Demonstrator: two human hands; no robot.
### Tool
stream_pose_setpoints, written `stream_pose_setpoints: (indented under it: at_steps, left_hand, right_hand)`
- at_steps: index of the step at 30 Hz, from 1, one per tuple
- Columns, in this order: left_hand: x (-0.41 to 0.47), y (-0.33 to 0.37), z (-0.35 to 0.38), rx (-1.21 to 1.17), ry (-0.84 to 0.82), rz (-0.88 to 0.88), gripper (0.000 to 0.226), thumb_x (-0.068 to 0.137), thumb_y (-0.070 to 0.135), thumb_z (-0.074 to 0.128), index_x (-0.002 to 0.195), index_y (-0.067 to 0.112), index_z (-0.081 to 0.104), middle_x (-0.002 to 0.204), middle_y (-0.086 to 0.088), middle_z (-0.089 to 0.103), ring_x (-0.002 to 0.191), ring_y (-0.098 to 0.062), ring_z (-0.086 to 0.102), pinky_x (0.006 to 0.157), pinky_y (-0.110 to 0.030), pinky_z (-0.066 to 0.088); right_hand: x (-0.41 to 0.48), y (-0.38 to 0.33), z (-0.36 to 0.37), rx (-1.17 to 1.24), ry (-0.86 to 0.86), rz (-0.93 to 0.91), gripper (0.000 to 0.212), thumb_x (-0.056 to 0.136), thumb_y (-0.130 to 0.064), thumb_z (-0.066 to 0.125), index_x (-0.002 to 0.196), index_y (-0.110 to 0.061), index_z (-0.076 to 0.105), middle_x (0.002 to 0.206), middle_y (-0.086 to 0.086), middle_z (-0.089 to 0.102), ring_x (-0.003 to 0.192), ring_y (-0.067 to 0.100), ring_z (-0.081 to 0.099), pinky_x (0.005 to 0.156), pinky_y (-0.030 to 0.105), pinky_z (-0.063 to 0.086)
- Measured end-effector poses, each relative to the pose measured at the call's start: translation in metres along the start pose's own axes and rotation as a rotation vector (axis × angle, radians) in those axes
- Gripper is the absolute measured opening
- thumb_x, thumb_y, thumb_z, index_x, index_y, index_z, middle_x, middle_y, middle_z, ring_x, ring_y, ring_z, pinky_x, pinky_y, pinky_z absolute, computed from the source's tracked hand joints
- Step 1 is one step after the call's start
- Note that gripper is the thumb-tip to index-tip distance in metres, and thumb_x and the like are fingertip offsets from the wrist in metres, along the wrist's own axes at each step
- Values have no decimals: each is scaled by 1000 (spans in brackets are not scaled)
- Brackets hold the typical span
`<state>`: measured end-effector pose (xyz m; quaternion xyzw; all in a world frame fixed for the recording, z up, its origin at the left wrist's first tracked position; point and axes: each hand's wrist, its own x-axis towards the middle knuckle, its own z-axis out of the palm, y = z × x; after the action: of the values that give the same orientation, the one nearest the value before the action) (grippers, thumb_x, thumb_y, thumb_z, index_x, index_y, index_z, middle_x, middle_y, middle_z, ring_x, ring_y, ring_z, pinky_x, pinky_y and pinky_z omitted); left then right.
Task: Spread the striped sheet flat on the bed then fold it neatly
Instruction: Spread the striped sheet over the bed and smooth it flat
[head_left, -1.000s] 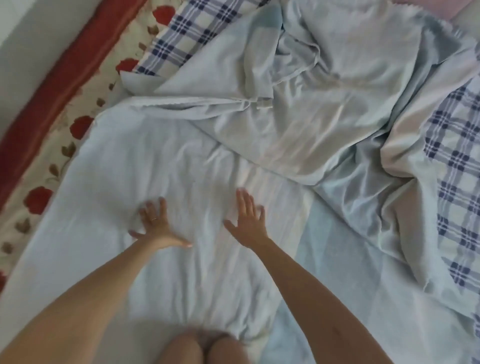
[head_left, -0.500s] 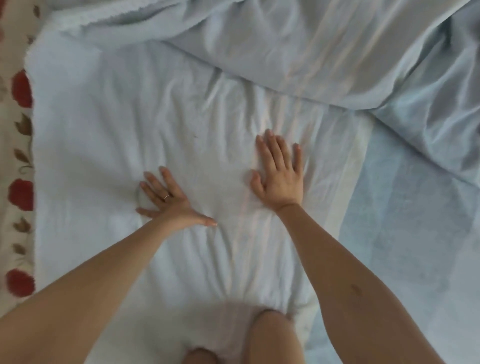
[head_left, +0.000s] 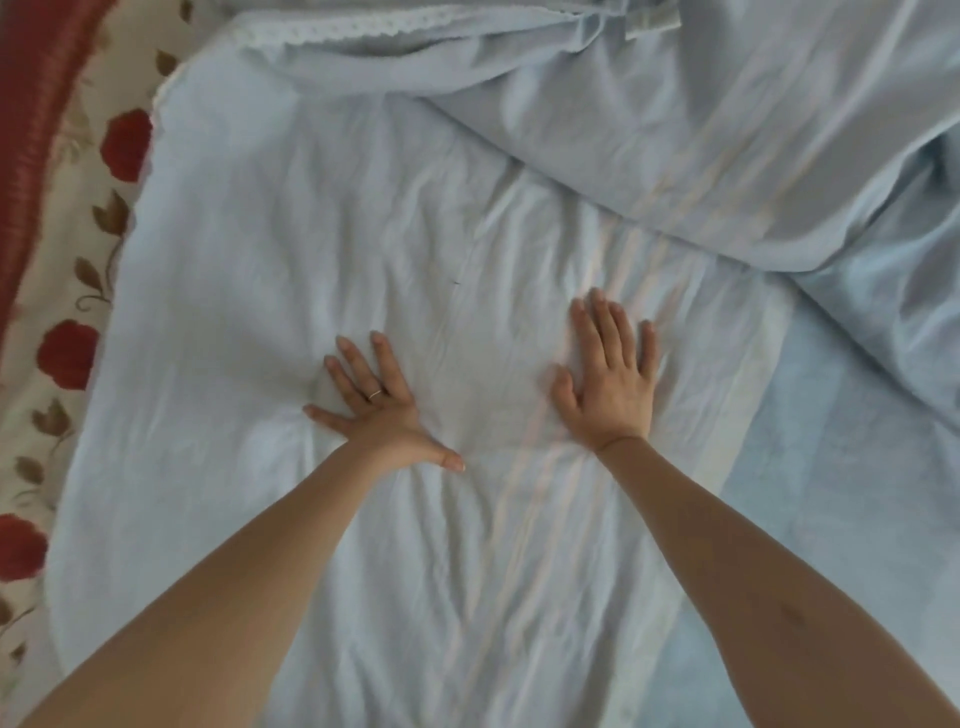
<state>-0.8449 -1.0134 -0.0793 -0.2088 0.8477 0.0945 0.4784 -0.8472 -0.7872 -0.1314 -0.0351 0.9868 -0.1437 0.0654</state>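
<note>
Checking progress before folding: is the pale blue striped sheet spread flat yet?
Partly. The pale blue striped sheet lies wrinkled under the left hand and right hand; its far part is bunched.

One head-worn wide-angle camera looks forward and steeply down, close over the striped sheet (head_left: 363, 234) on the bed (head_left: 57, 249).

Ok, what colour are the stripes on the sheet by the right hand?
Pale peach and cream stripes on the light blue sheet, clearest in the head view.
</note>
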Motion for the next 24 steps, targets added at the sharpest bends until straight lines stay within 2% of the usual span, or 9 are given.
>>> stream_pose_setpoints:
  at_steps: [5, 8, 11, 13, 15, 17, 18, 21, 24]
  left_hand:
    - [1, -19, 19, -53, 158, 119, 170, 30, 67, 83, 128, 26, -49, 136, -12, -54, 129, -31, -46, 98, -70, -16]
    - [-13, -32, 50, -127, 348, 212, 134, 58, 66, 73, 147, 33, -21, 154, -5, -30, 142, -21, -25, 106, -65, -9]
    - [-42, -65, 99, -85, 461, 394, 90, 85, 42, 61, 151, 33, 0, 157, 1, -15, 147, -19, -5, 109, -62, -3]
    - [-68, -106, 131, -9, 539, 516, 94, 73, 26, 74, 150, 31, 19, 158, -2, 3, 146, -23, 16, 107, -64, 10]
    - [-87, -145, 155, 38, 623, 415, 100, 51, 18, 85, 141, 28, 41, 154, -8, 28, 139, -31, 31, 99, -67, 25]
    - [-108, -194, 180, -109, 565, 150, 101, 52, 18, 87, 142, 25, 42, 154, -8, 28, 139, -38, 29, 96, -68, 30]
    - [-114, -218, 191, -171, 523, 99, 101, 55, 19, 87, 144, 24, 39, 155, -6, 24, 140, -38, 28, 95, -66, 33]
    - [-124, -279, 212, -291, 479, 210, 78, 72, 13, 76, 142, 26, 43, 155, 6, 22, 142, -20, 26, 97, -49, 44]
    - [-126, -320, 194, -516, 590, 186, 46, 85, 3, 55, 126, 24, 59, 144, 6, 45, 129, -17, 46, 94, -36, 48]
  right_hand:
    - [-2, -4, 4, -47, 33, 1, 71, 81, -36, 33, 149, -17, 28, 156, 4, 26, 143, 20, 23, 118, 47, 5]
    - [-2, -5, 4, -82, 29, 1, 70, 82, -33, 32, 150, -17, 28, 157, 4, 25, 143, 20, 23, 118, 46, 4]
    - [-5, -5, -2, -86, -23, 53, 70, 82, -33, 31, 150, -20, 26, 157, 1, 24, 144, 18, 22, 117, 44, 3]
    - [-14, -14, -5, -126, -36, 76, 68, 84, -34, 29, 151, -23, 21, 159, -1, 19, 145, 17, 18, 116, 46, 0]
    - [-13, -25, -11, -142, -59, 218, 65, 91, -31, 30, 153, -24, 12, 161, 1, 8, 147, 20, 10, 114, 52, -1]
    - [-16, -57, -11, -128, -155, 339, 65, 94, -30, 28, 153, -13, 6, 160, 10, 0, 147, 28, 4, 113, 56, 3]
    - [-23, -82, -9, -120, -202, 326, 67, 95, -32, 28, 152, -6, 6, 160, 15, 1, 147, 31, 4, 113, 55, 5]
    - [-84, -176, 18, -169, -365, -98, 73, 98, -38, 37, 151, -4, 2, 160, 14, -1, 147, 27, 4, 114, 53, 7]
    - [-159, -269, 49, -189, -542, -321, 81, 98, -42, 39, 151, -7, -10, 159, 11, -13, 147, 24, -6, 113, 58, 3]
